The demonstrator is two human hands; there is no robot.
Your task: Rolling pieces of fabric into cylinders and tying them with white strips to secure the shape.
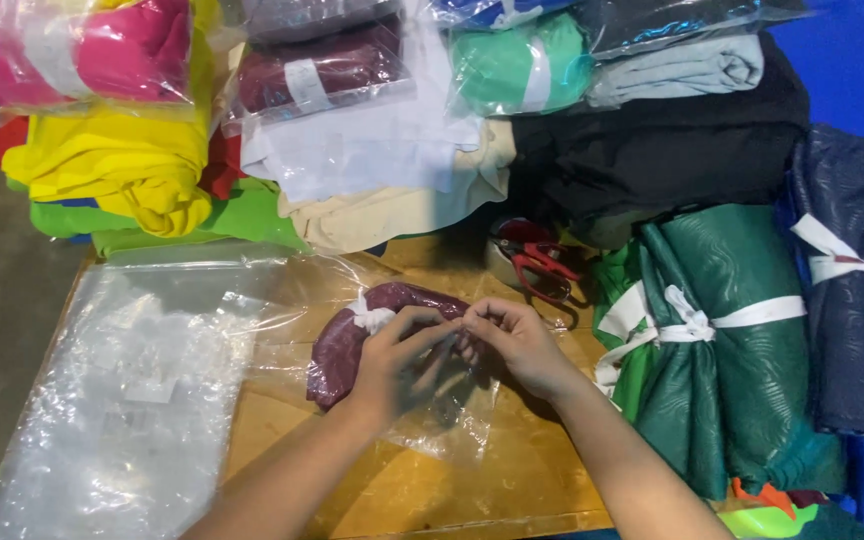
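A maroon fabric bundle (352, 335), tied with a white strip, lies inside a clear plastic bag (282, 300) on the wooden table (492, 480). My left hand (397, 355) rests over the bundle's right end, fingers pinching the bag's plastic. My right hand (514, 340) meets it fingertip to fingertip, also pinching the plastic at the bag's edge. Part of the bundle is hidden under my left hand.
A stack of clear plastic bags (122, 400) lies at the left. Red-handled scissors (537, 265) sit behind my hands. Green (722, 340) and dark blue (852, 290) tied fabric rolls crowd the right. Piles of folded and bagged cloth (372, 130) line the back.
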